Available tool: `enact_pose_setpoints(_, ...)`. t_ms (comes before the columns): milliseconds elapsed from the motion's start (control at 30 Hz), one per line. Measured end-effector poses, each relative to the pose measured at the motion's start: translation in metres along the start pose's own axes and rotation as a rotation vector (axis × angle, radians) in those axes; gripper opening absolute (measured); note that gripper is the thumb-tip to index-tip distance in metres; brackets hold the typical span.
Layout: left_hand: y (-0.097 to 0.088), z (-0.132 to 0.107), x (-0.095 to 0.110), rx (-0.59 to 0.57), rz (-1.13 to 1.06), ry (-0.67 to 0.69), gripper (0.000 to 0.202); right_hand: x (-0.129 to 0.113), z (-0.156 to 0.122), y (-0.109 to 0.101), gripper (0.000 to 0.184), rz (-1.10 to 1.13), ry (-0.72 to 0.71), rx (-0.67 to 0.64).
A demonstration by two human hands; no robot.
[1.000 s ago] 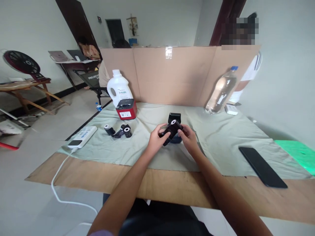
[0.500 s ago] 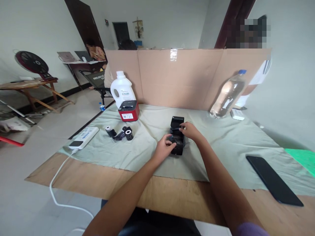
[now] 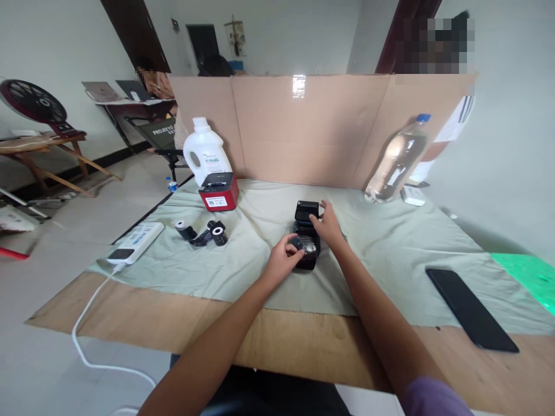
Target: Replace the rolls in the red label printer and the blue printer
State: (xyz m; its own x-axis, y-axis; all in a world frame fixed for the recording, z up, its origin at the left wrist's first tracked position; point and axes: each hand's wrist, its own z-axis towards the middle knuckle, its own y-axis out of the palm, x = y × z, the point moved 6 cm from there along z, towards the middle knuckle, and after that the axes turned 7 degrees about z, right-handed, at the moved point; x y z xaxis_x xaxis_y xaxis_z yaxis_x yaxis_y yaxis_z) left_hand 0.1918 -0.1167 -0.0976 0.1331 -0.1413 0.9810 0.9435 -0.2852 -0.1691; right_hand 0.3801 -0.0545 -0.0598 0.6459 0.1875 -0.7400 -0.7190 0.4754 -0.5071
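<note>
Pale-green cloth (image 3: 258, 216): my right hand (image 3: 329, 226) has shifted up to the raised lid (image 3: 304, 214).
My left hand (image 3: 281, 259) touches one black case (image 3: 305, 265); two white-ended rolls (image 3: 220, 237); either grip, I can't tell.

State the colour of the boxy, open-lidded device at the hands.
The boxy, open-lidded device is black; head view.

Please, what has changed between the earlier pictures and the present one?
One second ago both hands held a black roll with a white core; it no longer shows between them, and I cannot tell where it is. The right hand moved forward to the raised lid of the black box; the left came back to its left side. The loose rolls and phone stayed.
</note>
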Motion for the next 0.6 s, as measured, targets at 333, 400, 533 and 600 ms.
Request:
enact_pose_setpoints(333,0.002,-0.001,0.003,-0.018,-0.022,0.034,0.049,-0.024,-0.004,-0.011,0.026,0.022,-0.14,-0.488)
enact_pose_setpoints(400,0.002,-0.002,0.003,-0.021,-0.021,0.046,0.047,-0.025,-0.006,-0.007,0.023,-0.013,-0.115,-0.539)
enact_pose_setpoints(533,0.003,-0.002,0.003,-0.029,-0.025,0.053,0.044,-0.013,-0.003,-0.002,0.026,-0.045,0.028,-0.458)
enact_pose_setpoints(600,0.003,-0.003,0.004,-0.04,-0.034,0.045,0.044,-0.003,-0.003,0.001,0.034,0.0,0.135,-0.447)
